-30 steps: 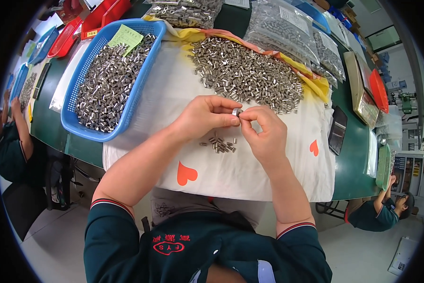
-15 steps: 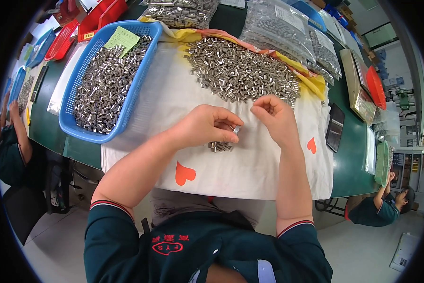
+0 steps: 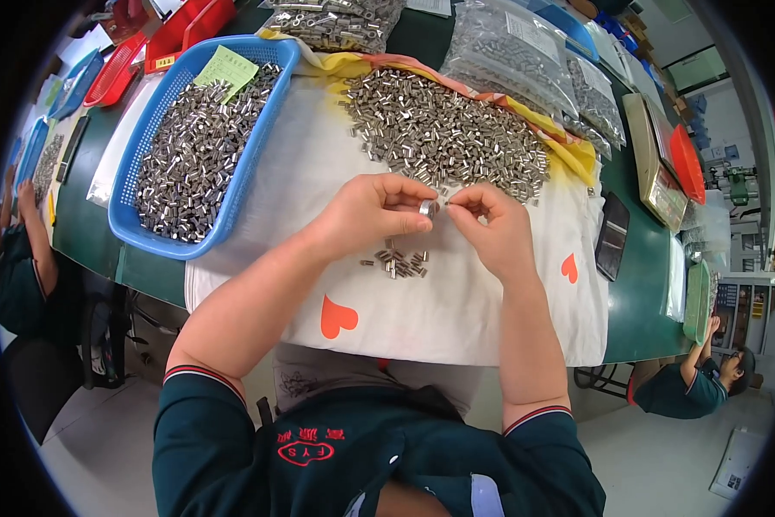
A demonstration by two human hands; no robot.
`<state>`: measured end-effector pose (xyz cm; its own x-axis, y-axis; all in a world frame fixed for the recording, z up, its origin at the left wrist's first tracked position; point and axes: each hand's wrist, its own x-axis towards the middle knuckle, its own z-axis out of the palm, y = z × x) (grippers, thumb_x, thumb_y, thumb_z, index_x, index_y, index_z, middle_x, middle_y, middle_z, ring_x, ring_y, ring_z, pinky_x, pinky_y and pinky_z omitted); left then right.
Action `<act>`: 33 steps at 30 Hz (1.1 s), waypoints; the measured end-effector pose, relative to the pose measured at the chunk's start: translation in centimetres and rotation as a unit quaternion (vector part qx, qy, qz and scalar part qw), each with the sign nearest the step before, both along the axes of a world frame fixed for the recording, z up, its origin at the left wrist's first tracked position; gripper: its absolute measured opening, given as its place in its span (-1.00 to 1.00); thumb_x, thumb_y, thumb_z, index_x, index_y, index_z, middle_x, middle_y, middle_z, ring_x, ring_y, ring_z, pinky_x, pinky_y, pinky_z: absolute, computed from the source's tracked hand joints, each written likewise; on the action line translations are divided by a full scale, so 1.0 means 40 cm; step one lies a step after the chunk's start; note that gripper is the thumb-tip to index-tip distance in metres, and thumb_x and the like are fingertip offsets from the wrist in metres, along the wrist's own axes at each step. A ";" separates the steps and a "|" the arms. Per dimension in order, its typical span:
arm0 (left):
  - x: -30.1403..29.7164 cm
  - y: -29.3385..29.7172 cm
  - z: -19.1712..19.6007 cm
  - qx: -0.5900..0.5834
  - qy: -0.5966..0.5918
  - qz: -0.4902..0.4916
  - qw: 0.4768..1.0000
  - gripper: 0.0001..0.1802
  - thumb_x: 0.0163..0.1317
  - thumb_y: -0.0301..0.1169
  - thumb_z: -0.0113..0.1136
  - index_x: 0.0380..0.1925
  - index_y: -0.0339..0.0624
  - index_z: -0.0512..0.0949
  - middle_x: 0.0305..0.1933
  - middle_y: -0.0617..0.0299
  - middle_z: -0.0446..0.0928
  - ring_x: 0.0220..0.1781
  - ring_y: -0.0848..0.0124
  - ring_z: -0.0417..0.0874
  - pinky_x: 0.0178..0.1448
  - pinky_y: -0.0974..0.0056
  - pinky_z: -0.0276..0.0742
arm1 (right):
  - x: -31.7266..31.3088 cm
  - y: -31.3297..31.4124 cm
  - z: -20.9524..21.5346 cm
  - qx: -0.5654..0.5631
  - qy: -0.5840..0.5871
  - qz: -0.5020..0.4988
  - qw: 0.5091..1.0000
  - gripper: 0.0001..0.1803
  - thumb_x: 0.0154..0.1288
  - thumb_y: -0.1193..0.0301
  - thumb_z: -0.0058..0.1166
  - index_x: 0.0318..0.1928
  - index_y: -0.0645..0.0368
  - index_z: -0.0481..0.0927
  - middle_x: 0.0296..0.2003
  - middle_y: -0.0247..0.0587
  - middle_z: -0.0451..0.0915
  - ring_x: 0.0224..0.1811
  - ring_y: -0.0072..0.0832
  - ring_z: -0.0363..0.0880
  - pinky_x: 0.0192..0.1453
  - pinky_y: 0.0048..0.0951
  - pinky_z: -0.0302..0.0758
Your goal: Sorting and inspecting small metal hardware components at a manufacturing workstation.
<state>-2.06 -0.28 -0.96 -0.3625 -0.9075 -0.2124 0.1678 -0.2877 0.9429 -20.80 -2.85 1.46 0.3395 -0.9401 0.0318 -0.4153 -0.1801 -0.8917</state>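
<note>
My left hand grips a short, round silvery metal piece between thumb and fingers, its round end turned toward my right hand. Close beside it, my right hand is closed in a pinch; a small thing shows at its fingertips, too small to name. Below my left hand a loose cluster of small metal sleeves lies on a white cloth. Beyond both hands spreads a large heap of similar sleeves.
A blue basket full of metal sleeves, with a green note, stands left. Clear bags of metal parts lie at the back. A dark phone-like slab rests right. Other people sit at both sides.
My left hand has risen slightly away from the small cluster, which now shows more fully. My right hand has come down and left, its fingertips now close to the round metal piece.
</note>
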 end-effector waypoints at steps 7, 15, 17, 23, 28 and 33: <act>0.006 -0.001 -0.003 -0.003 0.041 0.005 0.999 -0.63 0.02 -0.56 0.23 -0.11 -0.33 0.46 -0.28 0.27 0.52 -0.27 0.60 0.51 -0.18 0.50 0.46 | 0.011 0.019 0.019 -0.033 -0.034 0.066 0.997 -0.92 -0.02 0.58 0.11 -0.43 0.22 0.54 -0.48 -0.33 0.52 -0.45 -0.58 0.47 -0.36 -0.58 0.41; -0.004 0.001 0.000 -0.027 -0.059 0.027 0.998 -0.64 0.00 -0.56 0.25 -0.13 -0.35 0.49 -0.30 0.24 0.54 -0.29 0.58 0.52 -0.20 0.49 0.46 | 0.033 0.038 0.005 -0.285 0.110 0.069 0.950 -0.94 -0.03 0.57 0.08 -0.45 0.24 0.52 -0.49 -0.20 0.51 -0.45 -0.38 0.50 -0.35 -0.48 0.43; 0.001 0.003 0.007 -0.014 -0.024 0.038 0.999 -0.65 0.01 -0.56 0.24 -0.14 -0.36 0.49 -0.31 0.23 0.55 -0.29 0.57 0.54 -0.19 0.49 0.47 | 0.034 0.039 0.007 -0.316 0.116 0.062 0.940 -0.95 -0.02 0.56 0.07 -0.45 0.24 0.52 -0.49 -0.19 0.51 -0.45 -0.35 0.50 -0.36 -0.46 0.42; 0.006 0.004 0.003 0.008 0.007 -0.001 1.000 -0.65 0.01 -0.55 0.24 -0.14 -0.36 0.49 -0.32 0.22 0.55 -0.28 0.56 0.54 -0.20 0.49 0.48 | 0.014 0.025 0.026 -0.047 0.025 0.064 0.997 -0.90 -0.02 0.54 0.12 -0.44 0.23 0.49 -0.53 -0.31 0.51 -0.56 -0.57 0.41 -0.45 -0.55 0.36; 0.003 0.013 0.015 0.000 -0.034 -0.069 0.997 -0.63 -0.02 -0.58 0.27 -0.14 -0.34 0.49 -0.29 0.27 0.55 -0.26 0.59 0.54 -0.18 0.50 0.47 | -0.034 -0.020 -0.008 0.119 -0.087 0.043 0.988 -0.83 -0.04 0.46 0.22 -0.40 0.15 0.50 -0.58 -0.44 0.43 -0.54 -0.80 0.29 -0.46 -0.72 0.26; -0.004 0.016 0.037 -0.035 -0.086 -0.115 0.989 -0.64 -0.04 -0.58 0.28 -0.17 -0.32 0.50 -0.30 0.29 0.55 -0.28 0.61 0.53 -0.19 0.49 0.47 | 0.006 -0.036 -0.060 -0.147 0.147 -0.020 0.978 -0.91 0.01 0.50 0.11 -0.41 0.20 0.51 -0.49 -0.32 0.49 -0.49 -0.58 0.44 -0.35 -0.57 0.38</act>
<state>-2.20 0.35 0.53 -0.5245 -0.8199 -0.2293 -0.0596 -0.2333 0.9706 -20.58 -4.28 -0.94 0.3376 -0.9179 0.2088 -0.6573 -0.3886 -0.6457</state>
